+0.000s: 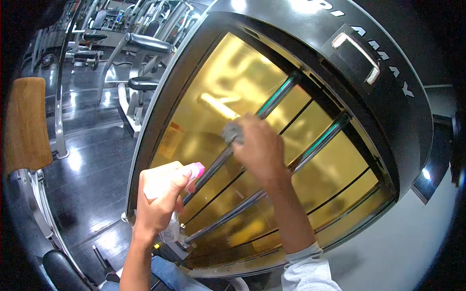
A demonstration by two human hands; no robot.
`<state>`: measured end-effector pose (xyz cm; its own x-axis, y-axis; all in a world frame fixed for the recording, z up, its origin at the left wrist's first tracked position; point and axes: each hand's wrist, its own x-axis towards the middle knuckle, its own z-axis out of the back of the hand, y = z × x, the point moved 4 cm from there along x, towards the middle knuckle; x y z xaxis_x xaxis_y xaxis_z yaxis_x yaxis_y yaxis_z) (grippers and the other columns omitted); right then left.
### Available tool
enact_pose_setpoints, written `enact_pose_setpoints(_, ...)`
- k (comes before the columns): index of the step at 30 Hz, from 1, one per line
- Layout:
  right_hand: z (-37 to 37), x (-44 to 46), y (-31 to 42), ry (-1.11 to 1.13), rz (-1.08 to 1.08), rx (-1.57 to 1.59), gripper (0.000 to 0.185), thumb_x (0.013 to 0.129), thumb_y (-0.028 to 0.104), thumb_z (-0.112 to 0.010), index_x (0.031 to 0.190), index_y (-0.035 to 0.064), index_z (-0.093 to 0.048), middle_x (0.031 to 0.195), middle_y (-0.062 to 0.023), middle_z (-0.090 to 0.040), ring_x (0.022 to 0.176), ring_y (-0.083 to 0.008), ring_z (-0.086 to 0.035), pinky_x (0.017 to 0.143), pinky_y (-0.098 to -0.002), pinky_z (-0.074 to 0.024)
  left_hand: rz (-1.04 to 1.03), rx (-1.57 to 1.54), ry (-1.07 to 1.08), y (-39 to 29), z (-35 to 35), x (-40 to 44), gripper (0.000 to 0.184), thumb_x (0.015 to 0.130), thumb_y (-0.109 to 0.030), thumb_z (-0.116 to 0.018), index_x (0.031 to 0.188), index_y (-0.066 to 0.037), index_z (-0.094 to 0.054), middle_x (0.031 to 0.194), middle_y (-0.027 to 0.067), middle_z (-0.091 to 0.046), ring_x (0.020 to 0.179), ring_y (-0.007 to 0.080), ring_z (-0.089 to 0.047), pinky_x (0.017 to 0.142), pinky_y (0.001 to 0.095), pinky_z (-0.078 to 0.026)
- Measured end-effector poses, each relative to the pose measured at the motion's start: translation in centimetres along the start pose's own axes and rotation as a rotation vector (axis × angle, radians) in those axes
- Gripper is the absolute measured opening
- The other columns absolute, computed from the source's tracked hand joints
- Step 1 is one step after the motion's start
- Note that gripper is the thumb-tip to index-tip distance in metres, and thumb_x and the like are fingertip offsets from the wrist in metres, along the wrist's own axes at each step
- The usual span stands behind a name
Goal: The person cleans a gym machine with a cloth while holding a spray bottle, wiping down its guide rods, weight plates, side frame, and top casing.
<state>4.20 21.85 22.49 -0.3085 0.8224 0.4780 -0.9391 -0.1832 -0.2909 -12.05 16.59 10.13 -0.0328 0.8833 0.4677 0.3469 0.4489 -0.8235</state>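
My left hand [159, 206] is closed round the neck of a spray bottle [170, 230] with a clear body, a white head and a pink nozzle that points to the upper right. Bunched in my right hand [262, 150] is a grey cloth [232, 133], pressed to or just over a shiny metal guide rod [280, 95] of a gym machine. The right hand is slightly blurred. A second metal rod [320, 143] runs parallel, to the right. Behind both rods lies a gold reflective panel [233, 63] inside a dark frame [187, 87].
The machine's black top cover [403, 116] carries white letters and a metal handle [359, 56]. To the left stand a brown pad [30, 123] and a padded exercise machine [145, 44] on a dark shiny floor [90, 179]. A black seat [63, 271] shows at lower left.
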Motion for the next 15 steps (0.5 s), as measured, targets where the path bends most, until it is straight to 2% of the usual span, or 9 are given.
enact_pose_setpoints(1,0.9,0.4,-0.5,0.000,0.000,-0.001,0.023,0.080,0.013,-0.069,0.103,0.0095,-0.066,0.106,-0.0128,-0.062,0.100,-0.0343,-0.062,0.083,-0.0439,-0.0520,0.020,0.028,0.002,-0.1,-0.1,0.0,0.043,0.091,-0.039,-0.056,0.079,0.000,-0.067,0.066,0.0055,-0.063,0.046,0.0093,-0.054,0.042,0.0232,-0.040)
enact_pose_setpoints(3,3.7,0.7,-1.1,-0.332,-0.039,0.060,0.028,0.081,0.009,-0.067,0.109,0.0119,-0.062,0.108,-0.0126,-0.061,0.098,-0.0365,-0.061,0.085,-0.0473,-0.0514,0.021,0.020,0.010,0.2,-0.1,-0.1,0.042,0.091,-0.040,-0.056,0.080,0.000,-0.067,0.066,0.0057,-0.063,0.046,0.0094,-0.054,0.042,0.0233,-0.040)
enact_pose_setpoints(4,3.4,0.8,-1.2,-0.334,-0.039,0.060,0.028,0.081,0.009,-0.067,0.109,0.0119,-0.062,0.108,-0.0126,-0.061,0.098,-0.0365,-0.061,0.085,-0.0473,-0.0514,0.024,0.013,0.017,0.3,-0.1,-0.1,0.042,0.091,-0.040,-0.056,0.080,0.000,-0.067,0.066,0.0059,-0.063,0.046,0.0095,-0.054,0.041,0.0233,-0.040)
enact_pose_setpoints(6,2.8,0.6,-1.4,-0.522,-0.079,0.103,0.034,0.083,0.007,-0.065,0.115,0.0128,-0.057,0.113,-0.0111,-0.060,0.101,-0.0372,-0.059,0.085,-0.0481,-0.0509,0.028,0.026,0.032,0.2,0.0,-0.1,0.042,0.091,-0.040,-0.056,0.080,0.000,-0.066,0.066,0.0063,-0.063,0.046,0.0099,-0.055,0.041,0.0234,-0.040)
enact_pose_setpoints(7,2.2,-0.2,-0.8,-0.513,-0.127,0.083,0.039,0.084,0.006,-0.063,0.121,0.0104,-0.053,0.121,-0.0133,-0.056,0.108,-0.0382,-0.056,0.090,-0.0478,-0.0494,0.031,0.038,0.044,0.2,0.0,-0.1,0.042,0.091,-0.040,-0.056,0.080,0.000,-0.066,0.066,0.0066,-0.063,0.046,0.0103,-0.055,0.040,0.0235,-0.040)
enact_pose_setpoints(8,1.1,-0.8,-0.3,-0.512,-0.126,0.088,0.039,0.084,0.006,-0.063,0.121,0.0104,-0.053,0.121,-0.0133,-0.056,0.108,-0.0382,-0.056,0.090,-0.0478,-0.0494,0.033,0.042,0.042,0.2,0.0,-0.2,0.042,0.091,-0.040,-0.056,0.080,0.000,-0.066,0.066,0.0066,-0.063,0.046,0.0103,-0.055,0.040,0.0235,-0.040)
enact_pose_setpoints(10,-1.8,-2.4,0.0,-0.704,-0.123,0.283,0.041,0.084,0.003,-0.062,0.123,0.0047,-0.050,0.125,-0.0168,-0.050,0.113,-0.0395,-0.053,0.096,-0.0462,-0.0466,0.010,-0.052,-0.024,0.0,0.1,-0.3,0.037,0.093,-0.030,-0.059,0.077,0.003,-0.067,0.066,0.0061,-0.063,0.043,0.0096,-0.052,0.040,0.0234,-0.039)
enact_pose_setpoints(11,-3.7,-3.1,0.1,-0.706,-0.142,0.325,0.046,0.082,0.001,-0.061,0.126,-0.0013,-0.047,0.125,-0.0219,-0.047,0.117,-0.0405,-0.049,0.102,-0.0466,-0.0411,0.013,-0.046,-0.023,0.0,0.2,-0.3,0.037,0.093,-0.030,-0.059,0.077,0.003,-0.067,0.066,0.0061,-0.063,0.043,0.0096,-0.052,0.040,0.0234,-0.039)
enact_pose_setpoints(15,-9.8,-6.4,1.8,-0.674,-0.356,0.592,0.051,0.081,0.002,-0.061,0.129,-0.0033,-0.044,0.124,-0.0238,-0.047,0.121,-0.0419,-0.046,0.105,-0.0484,-0.0357,0.000,-0.032,-0.034,0.0,0.5,-0.2,0.038,0.093,-0.030,-0.058,0.077,0.003,-0.067,0.066,0.0065,-0.063,0.043,0.0101,-0.052,0.040,0.0239,-0.039)
